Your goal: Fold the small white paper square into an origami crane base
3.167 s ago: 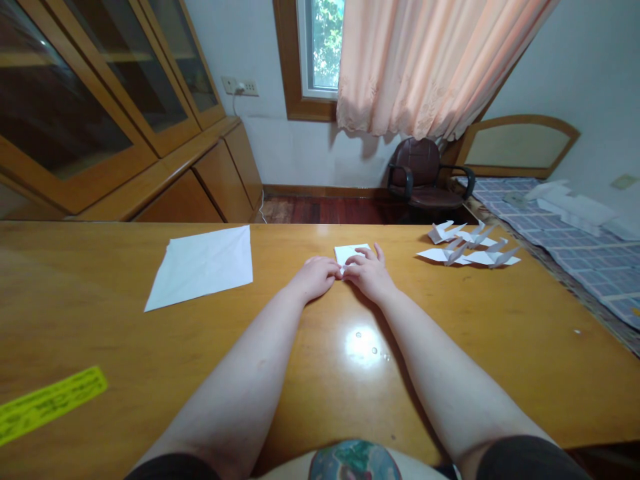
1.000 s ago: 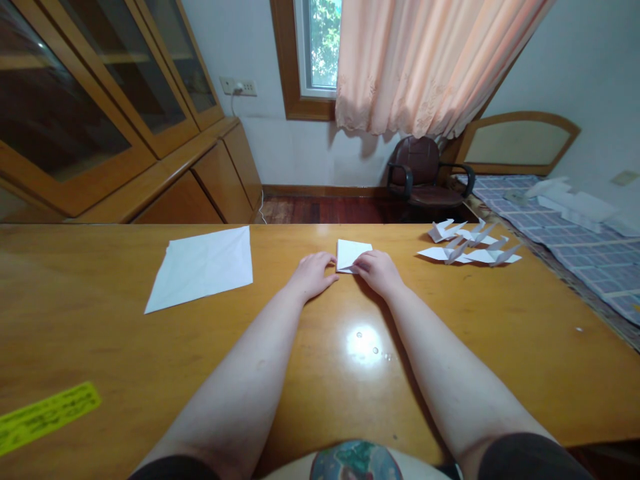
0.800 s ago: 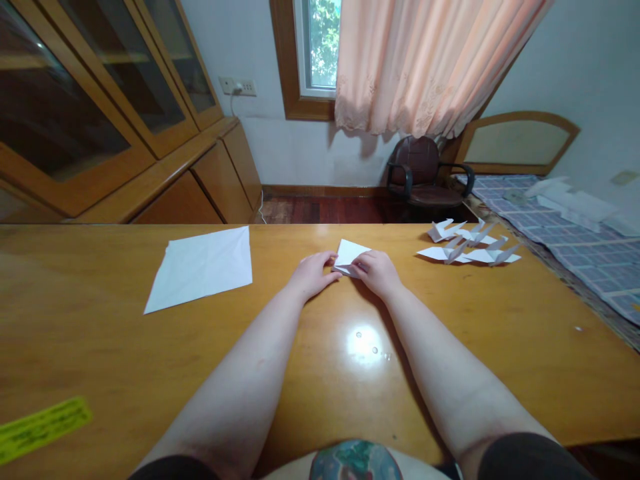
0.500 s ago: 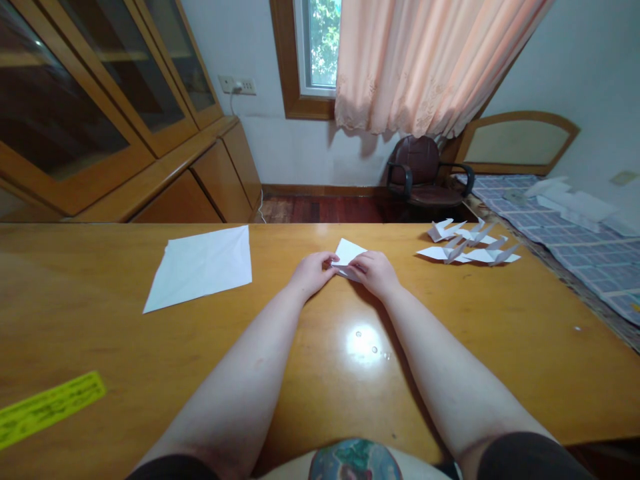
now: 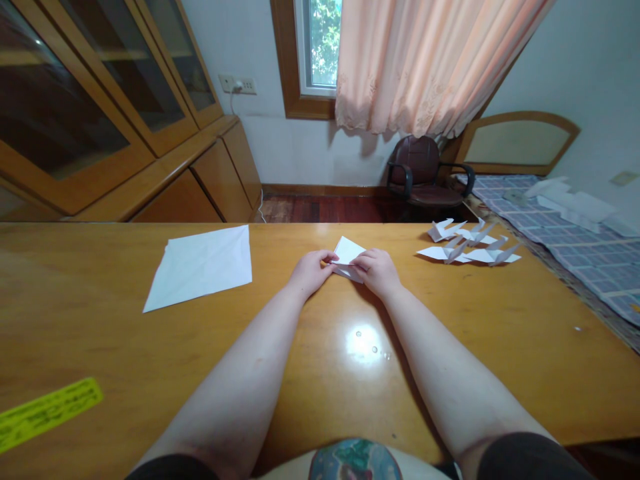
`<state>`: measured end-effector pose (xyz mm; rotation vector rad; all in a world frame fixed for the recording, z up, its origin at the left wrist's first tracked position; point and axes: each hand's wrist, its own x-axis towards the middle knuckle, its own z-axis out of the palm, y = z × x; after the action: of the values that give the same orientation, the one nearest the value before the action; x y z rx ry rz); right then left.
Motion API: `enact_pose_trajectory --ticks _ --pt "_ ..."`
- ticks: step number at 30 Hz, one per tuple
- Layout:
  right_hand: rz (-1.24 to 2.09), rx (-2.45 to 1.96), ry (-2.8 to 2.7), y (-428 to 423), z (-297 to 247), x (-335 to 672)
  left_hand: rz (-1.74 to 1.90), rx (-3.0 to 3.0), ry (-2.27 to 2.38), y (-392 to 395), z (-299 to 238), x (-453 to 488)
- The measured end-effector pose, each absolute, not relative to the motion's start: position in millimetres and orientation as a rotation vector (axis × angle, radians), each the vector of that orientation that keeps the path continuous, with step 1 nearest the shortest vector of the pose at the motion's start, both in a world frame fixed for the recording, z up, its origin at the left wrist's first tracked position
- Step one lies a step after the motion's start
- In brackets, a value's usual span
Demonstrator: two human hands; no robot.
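Observation:
A small folded sheet of white paper [image 5: 349, 249] lies on the wooden table between my two hands, its pointed end facing away from me. My left hand [image 5: 314, 270] pinches its left corner between thumb and fingers. At the right side, my right hand [image 5: 379, 272] is closed on the paper's edge, with the fingertips pressed along a fold. A lower flap shows below the fold, between the hands. Parts of the paper's corners are hidden under my fingers.
Several folded paper cranes [image 5: 467, 243] stand at the table's far right. A larger white sheet [image 5: 205, 268] lies flat to the left. A yellow label [image 5: 50, 413] is at the lower left. Beyond the table are a chair [image 5: 423, 170], a bed and a cabinet [image 5: 185, 193].
Both hands stay on the folded paper with only slight finger shifts. The gap between the fold and the lower flap looks a little wider. Everything else rests where it was.

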<state>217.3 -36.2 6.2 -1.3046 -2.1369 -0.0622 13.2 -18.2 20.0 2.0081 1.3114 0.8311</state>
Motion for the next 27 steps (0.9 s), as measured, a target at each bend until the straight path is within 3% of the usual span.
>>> enact_pose_trajectory --ticks 27 --pt "-0.031 -1.307 -2.113 -36.7 6.2 217.2 0.798 2.010 1.368 -18.0 20.5 12.0"
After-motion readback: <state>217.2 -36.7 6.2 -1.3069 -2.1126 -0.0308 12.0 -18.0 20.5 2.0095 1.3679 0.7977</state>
